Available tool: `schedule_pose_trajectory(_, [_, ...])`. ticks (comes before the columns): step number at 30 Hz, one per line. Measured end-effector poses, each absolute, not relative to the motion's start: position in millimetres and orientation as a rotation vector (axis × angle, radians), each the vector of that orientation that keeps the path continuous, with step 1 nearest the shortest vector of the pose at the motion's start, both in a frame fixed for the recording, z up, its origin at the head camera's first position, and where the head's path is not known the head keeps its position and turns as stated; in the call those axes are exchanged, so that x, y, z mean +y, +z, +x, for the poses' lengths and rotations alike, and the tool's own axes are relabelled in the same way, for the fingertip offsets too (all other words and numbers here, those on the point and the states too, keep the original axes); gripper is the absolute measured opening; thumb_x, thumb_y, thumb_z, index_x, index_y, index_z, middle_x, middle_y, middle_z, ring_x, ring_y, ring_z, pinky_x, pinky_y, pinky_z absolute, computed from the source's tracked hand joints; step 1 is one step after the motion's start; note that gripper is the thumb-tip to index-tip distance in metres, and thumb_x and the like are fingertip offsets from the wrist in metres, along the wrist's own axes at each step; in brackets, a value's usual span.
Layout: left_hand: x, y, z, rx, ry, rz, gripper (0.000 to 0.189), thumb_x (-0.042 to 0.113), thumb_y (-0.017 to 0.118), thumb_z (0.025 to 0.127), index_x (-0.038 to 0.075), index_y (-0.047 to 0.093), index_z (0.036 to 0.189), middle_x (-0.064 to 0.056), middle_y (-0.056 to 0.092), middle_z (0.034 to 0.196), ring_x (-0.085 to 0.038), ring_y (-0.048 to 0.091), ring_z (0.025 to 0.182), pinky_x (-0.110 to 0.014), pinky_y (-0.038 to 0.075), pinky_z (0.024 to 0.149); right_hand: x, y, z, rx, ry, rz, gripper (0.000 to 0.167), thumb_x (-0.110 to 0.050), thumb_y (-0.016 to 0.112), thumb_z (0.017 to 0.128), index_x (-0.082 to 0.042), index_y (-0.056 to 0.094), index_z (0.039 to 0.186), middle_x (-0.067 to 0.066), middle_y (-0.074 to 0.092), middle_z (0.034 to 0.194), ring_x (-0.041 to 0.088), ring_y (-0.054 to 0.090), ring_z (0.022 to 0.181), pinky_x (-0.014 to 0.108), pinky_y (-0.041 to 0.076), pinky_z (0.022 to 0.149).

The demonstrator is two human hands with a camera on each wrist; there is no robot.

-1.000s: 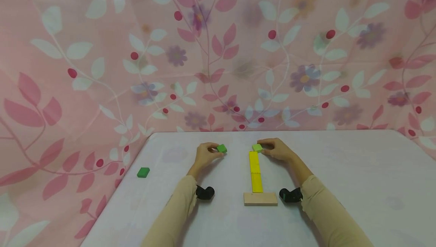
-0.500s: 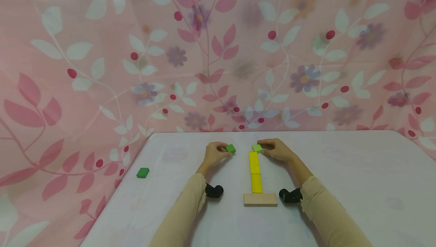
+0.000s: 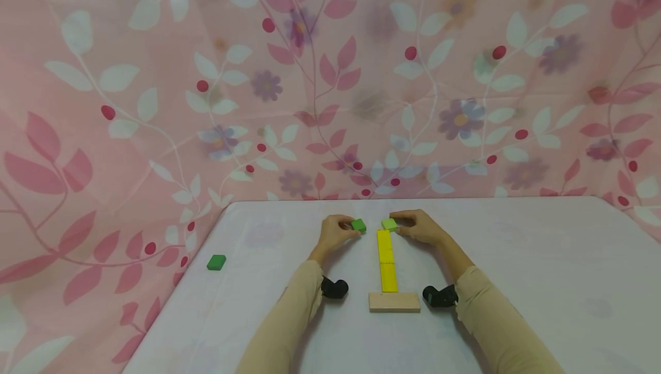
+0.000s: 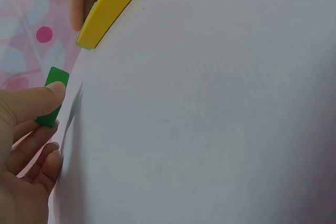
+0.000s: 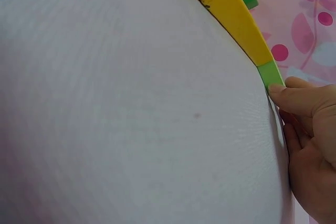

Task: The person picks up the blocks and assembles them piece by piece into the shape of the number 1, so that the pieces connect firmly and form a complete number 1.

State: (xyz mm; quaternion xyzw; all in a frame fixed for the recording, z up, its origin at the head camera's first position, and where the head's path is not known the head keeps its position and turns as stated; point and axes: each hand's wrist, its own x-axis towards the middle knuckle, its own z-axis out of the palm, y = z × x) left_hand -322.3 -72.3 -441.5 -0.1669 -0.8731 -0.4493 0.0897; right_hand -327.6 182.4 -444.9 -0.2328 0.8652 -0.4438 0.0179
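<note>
My left hand (image 3: 337,232) pinches a dark green block (image 3: 358,225) between thumb and fingers, just left of the far end of the yellow strip. In the left wrist view that block (image 4: 52,98) shows above its shadow on the table. My right hand (image 3: 422,227) holds a light green block (image 3: 389,225) at the far end of two yellow blocks (image 3: 386,260) laid end to end. The right wrist view shows the light green block (image 5: 271,75) against the yellow end, with the thumb on it. A plain wooden block (image 3: 394,302) lies crosswise at the near end of the strip.
Another dark green block (image 3: 216,262) lies by the left edge of the white-covered table (image 3: 542,271). A pink floral cloth (image 3: 330,98) hangs behind the table. Each wrist wears a black camera mount (image 3: 440,296).
My left hand has moved right with the dark green block, closer to the light green one. The right hand stays where it was.
</note>
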Motion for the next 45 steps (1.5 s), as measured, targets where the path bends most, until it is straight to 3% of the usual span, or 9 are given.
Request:
schedule_pose_trajectory(29, [-41.0,-441.8,-324.0,-2.688,-1.292,-0.472,0.032,0.009,0.079,0.074,-0.003,0.070,0.102,-0.012,0.068,0.094,-0.018,0.054,0.079,-0.025,0.047,0.074,182.6,-447.7,-329.3,2.681,-1.403,-0.744,0.041,-0.002,0.063,0.086,0.009,0.055,0.124,0.024,0.055,0.127,0.040,0.046,0.123,0.053,0.030,0.105])
schedule_pose_trajectory(38, [-39.5,-442.0,-322.3,-2.734,-1.290,-0.425,0.034,0.009,0.078,0.075,-0.003,0.069,0.105,-0.013,0.067,0.098,-0.024,0.059,0.088,-0.034,0.050,0.084,181.7,-447.1,-329.2,2.692,-1.403,-0.756,0.040,-0.002,0.062,0.086,0.009,0.055,0.124,0.024,0.056,0.127,0.040,0.047,0.122,0.053,0.030,0.104])
schedule_pose_trajectory(45, [-38.9,-441.2,-321.8,-2.744,-1.339,-0.408,0.039,0.008,0.078,0.075,-0.004,0.067,0.110,-0.013,0.067,0.094,-0.023,0.059,0.086,-0.034,0.051,0.084,182.8,-448.8,-329.9,2.727,-1.371,-0.746,0.039,-0.003,0.062,0.086,0.008,0.057,0.123,0.023,0.056,0.126,0.040,0.047,0.121,0.053,0.031,0.104])
